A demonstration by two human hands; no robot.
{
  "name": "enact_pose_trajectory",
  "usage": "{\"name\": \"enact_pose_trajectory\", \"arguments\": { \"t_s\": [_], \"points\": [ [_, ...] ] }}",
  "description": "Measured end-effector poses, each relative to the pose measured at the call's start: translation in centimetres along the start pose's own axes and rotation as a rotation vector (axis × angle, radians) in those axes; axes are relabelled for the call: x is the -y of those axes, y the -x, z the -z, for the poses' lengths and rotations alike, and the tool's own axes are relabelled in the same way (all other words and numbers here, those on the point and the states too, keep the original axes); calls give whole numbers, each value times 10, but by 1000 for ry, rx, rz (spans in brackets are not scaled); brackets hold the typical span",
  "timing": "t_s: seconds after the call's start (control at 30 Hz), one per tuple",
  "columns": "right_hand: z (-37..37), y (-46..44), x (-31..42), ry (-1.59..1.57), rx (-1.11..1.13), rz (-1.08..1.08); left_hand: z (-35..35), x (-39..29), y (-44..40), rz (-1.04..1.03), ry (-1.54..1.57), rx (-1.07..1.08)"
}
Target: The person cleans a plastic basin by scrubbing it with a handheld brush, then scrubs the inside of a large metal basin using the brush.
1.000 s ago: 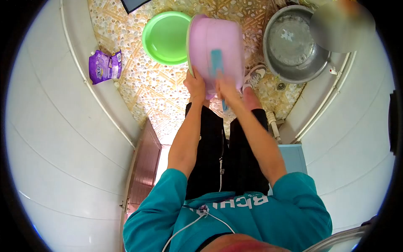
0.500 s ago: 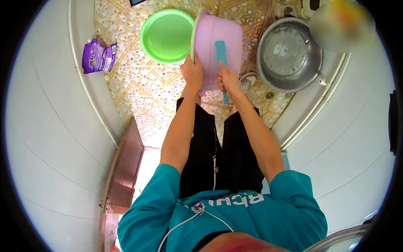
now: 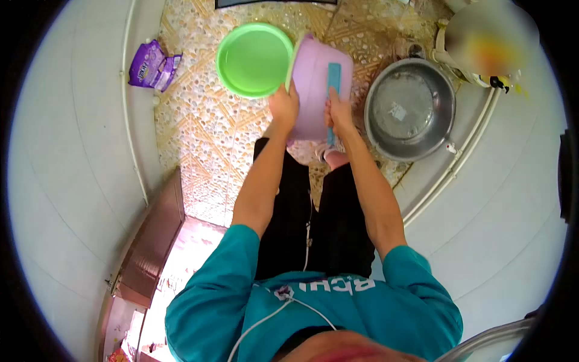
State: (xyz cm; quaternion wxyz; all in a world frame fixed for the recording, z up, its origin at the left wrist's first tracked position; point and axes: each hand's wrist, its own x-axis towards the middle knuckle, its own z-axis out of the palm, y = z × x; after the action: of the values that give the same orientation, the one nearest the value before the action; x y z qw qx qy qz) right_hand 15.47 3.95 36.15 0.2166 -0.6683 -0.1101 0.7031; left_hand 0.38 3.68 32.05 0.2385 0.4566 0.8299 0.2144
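Here's your pink tub (image 3: 316, 99), tipped on its side beyond your knees: likely light, stiffish plastic, slick if wet, so the rim looks the surest hold. Your left hand (image 3: 284, 108) is curled on it there; your right hand (image 3: 339, 113) is closed round the blue brush (image 3: 334, 75), over the tub's outer wall, between green basin (image 3: 221, 60) and metal basin (image 3: 443, 111).

Counting one pink basin (image 3: 313, 99), two more basins (image 3: 255, 60) (image 3: 407, 105) flanking it, two hands (image 3: 283, 107) (image 3: 339, 113) and one brush (image 3: 335, 75) at it, one bag (image 3: 149, 66) farther left.
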Motion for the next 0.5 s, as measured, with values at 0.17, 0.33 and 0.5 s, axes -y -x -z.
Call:
{"name": "enact_pose_trajectory", "arguments": {
  "t_s": [0.17,0.33,0.5],
  "points": [
    [-8,32,-56,43,79,-154,6,-14,-14,119,9,28],
    [4,6,-30,109,117,-97,4,-10,-6,116,11,-5],
    [2,-17,-21,-123,94,-71,0,-14,10,39,33,-13]
  ]
}}
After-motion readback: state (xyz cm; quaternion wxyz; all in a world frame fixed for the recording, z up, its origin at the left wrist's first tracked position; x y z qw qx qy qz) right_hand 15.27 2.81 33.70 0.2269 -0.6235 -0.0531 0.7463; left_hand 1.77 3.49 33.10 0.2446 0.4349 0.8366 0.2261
